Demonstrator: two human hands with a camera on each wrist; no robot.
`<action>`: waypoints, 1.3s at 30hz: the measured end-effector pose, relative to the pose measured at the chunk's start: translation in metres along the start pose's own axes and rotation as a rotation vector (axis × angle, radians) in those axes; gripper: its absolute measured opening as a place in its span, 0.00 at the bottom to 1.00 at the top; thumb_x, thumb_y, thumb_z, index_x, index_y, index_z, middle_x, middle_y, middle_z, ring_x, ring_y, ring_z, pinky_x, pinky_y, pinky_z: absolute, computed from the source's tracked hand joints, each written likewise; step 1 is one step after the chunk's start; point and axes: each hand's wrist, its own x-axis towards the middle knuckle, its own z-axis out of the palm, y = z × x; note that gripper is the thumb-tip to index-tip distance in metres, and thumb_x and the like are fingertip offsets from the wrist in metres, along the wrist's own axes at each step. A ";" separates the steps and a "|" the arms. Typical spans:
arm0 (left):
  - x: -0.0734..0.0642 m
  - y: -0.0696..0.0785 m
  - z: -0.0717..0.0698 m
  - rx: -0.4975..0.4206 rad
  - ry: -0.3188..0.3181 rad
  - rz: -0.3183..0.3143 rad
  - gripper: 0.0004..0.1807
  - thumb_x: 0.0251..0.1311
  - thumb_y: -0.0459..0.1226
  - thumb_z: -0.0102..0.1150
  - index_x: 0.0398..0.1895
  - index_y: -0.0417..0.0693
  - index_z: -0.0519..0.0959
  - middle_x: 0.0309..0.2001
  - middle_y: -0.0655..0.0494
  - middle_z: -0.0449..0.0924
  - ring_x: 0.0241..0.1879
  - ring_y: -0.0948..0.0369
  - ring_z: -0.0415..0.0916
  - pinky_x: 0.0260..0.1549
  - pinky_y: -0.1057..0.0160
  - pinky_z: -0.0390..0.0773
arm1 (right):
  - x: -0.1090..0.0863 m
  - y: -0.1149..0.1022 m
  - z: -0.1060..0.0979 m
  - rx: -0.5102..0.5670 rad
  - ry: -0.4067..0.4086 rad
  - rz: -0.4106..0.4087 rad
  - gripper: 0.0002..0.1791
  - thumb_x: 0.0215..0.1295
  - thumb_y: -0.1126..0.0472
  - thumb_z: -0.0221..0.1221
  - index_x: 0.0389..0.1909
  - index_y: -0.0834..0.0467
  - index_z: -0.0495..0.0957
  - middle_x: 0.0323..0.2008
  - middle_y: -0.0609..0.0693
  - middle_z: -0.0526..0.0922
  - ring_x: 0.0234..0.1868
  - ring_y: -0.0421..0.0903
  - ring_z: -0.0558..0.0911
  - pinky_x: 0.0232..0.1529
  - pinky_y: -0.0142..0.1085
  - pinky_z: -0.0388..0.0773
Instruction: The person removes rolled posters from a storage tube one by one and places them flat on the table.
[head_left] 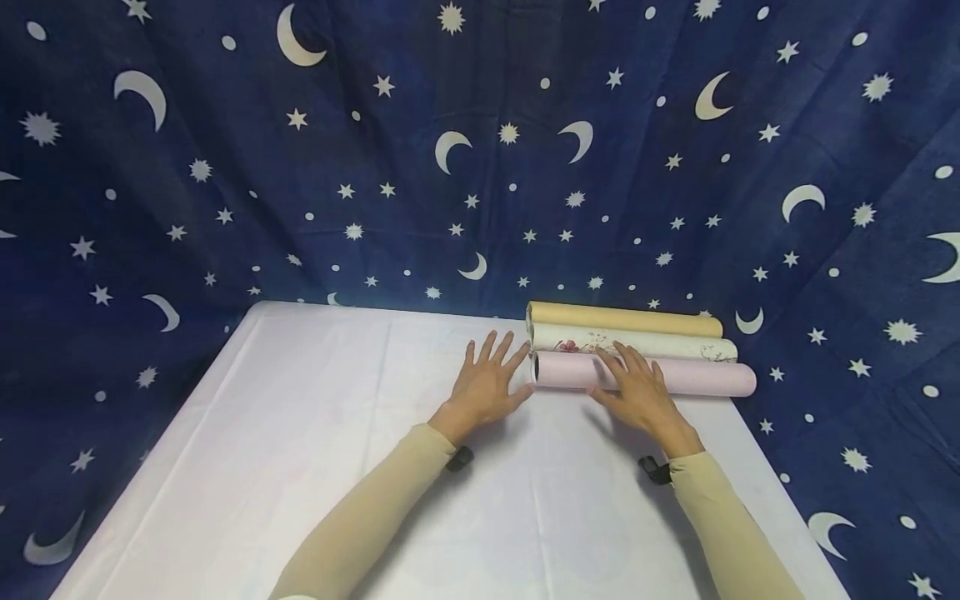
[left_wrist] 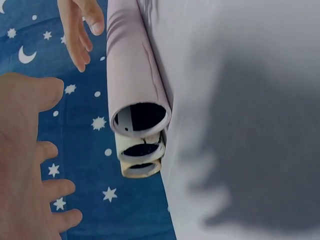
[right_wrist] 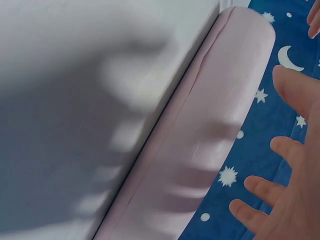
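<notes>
While both hands are spread over the far right part of the table (head_left: 300, 433), the pink roll (head_left: 566, 370) lies nearest the person in a row of 3. Behind it and close alongside lies the white roll (head_left: 667, 343), printed with red flowers and dark twigs, and farthest back the yellow roll (head_left: 622, 318). All 3 lie crosswise, their right ends at the table's right edge.

The left hand (head_left: 483, 390) is just beyond the left end of the pink roll, palm down, with its fingers straight and fanned apart; it grasps nothing. The right hand (head_left: 640, 396) is above the pink roll, near its middle, and its fingertips overlap the white roll in the head view. Its fingers are loosely extended, with nothing in their grasp. In the right wrist view, those fingers look apart from the pink roll, and their shadows fall across its surface. A long, slightly wavy edge runs lengthwise down that roll.

Seen from the left wrist, the left ends of all 3 rolls are hollow and dark inside, the pink roll's being the largest in view.

Beige sleeves (head_left: 367, 508) cover both forearms. Behind the table hangs a blue curtain (head_left: 405, 125) with pale moons, stars and dots.
</notes>
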 end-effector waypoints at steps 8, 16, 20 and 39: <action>0.008 0.014 0.009 0.012 0.006 0.030 0.39 0.67 0.63 0.41 0.78 0.65 0.49 0.79 0.53 0.49 0.79 0.49 0.44 0.73 0.38 0.51 | -0.005 0.016 -0.002 0.007 -0.012 0.017 0.44 0.63 0.40 0.61 0.76 0.48 0.54 0.76 0.63 0.52 0.75 0.67 0.51 0.67 0.74 0.44; 0.020 0.027 0.019 0.022 0.004 0.040 0.38 0.67 0.59 0.46 0.78 0.65 0.51 0.78 0.53 0.52 0.77 0.49 0.48 0.73 0.42 0.55 | -0.007 0.029 -0.006 -0.005 -0.020 0.023 0.44 0.63 0.42 0.62 0.76 0.51 0.55 0.75 0.64 0.53 0.74 0.68 0.52 0.66 0.75 0.44; 0.028 0.035 0.021 0.029 0.005 0.046 0.39 0.66 0.58 0.48 0.78 0.65 0.51 0.77 0.53 0.54 0.77 0.49 0.50 0.72 0.42 0.58 | -0.006 0.035 -0.006 -0.015 0.001 0.010 0.44 0.62 0.41 0.62 0.75 0.52 0.57 0.74 0.64 0.56 0.73 0.68 0.54 0.65 0.75 0.46; 0.058 0.061 0.039 0.121 0.000 0.075 0.37 0.65 0.54 0.53 0.76 0.60 0.57 0.72 0.54 0.64 0.72 0.52 0.59 0.72 0.47 0.59 | -0.005 0.056 -0.002 -0.023 -0.033 0.019 0.44 0.61 0.44 0.65 0.74 0.55 0.58 0.72 0.69 0.58 0.72 0.69 0.56 0.65 0.75 0.47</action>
